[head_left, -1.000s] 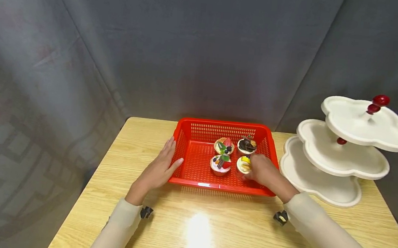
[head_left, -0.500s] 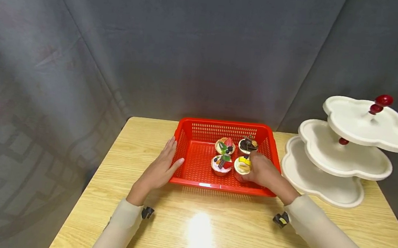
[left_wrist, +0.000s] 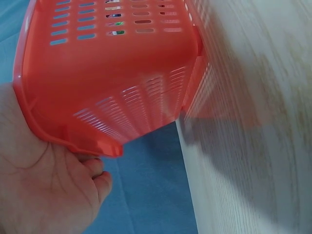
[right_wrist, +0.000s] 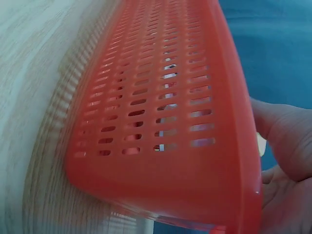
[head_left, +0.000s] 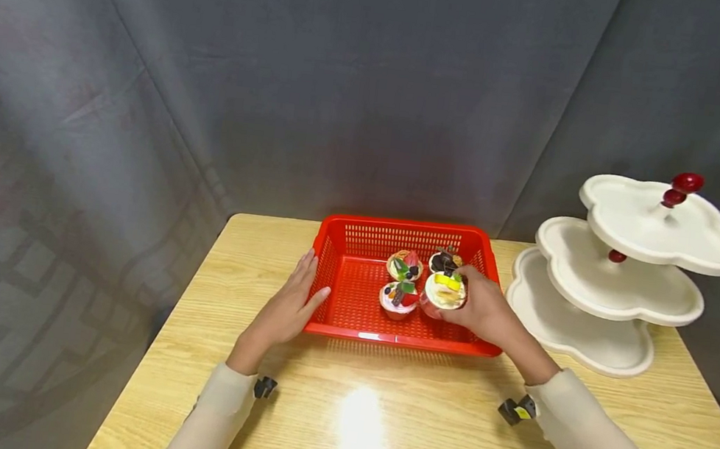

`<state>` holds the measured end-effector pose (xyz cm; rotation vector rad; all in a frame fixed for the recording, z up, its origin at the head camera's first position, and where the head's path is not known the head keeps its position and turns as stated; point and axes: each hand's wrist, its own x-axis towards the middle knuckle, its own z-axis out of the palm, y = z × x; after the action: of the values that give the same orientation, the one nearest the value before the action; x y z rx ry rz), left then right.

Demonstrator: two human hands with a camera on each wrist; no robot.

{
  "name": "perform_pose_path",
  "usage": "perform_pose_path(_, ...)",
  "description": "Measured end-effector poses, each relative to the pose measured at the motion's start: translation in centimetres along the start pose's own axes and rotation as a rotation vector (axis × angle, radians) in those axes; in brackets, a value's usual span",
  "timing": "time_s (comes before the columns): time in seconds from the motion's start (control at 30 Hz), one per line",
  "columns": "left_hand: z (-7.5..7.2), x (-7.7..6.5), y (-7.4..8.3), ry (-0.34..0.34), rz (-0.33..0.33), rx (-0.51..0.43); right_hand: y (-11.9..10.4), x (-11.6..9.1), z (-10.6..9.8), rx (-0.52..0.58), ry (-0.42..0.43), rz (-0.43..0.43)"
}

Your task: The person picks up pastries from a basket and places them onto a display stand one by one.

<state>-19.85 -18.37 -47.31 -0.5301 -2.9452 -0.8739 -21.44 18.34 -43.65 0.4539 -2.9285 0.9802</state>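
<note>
My right hand grips a cupcake with pale cream and a yellow topping, held over the right part of the red basket. In the right wrist view, the basket wall hides most of what that hand holds. My left hand rests at the basket's left rim, fingers straight and thumb apart; the left wrist view shows its palm against the rim. Inside the basket sit a strawberry-topped cupcake, a berry-topped cupcake and a chocolate-topped cupcake.
To the basket's right stands a white three-tier stand with scalloped trays and red knobs. The wooden table extends toward me. A grey curtain hangs behind the table.
My right hand has raised the yellow-topped cupcake from the basket floor; more of its cup shows. The left hand stays at the basket's left side.
</note>
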Motion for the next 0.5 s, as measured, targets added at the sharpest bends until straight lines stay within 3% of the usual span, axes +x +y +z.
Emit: perform_pose_path(0.5,0.0,-0.2,0.0,0.005,0.005,0.021,0.2,-1.4,-0.8,0.24,0.158,0.007)
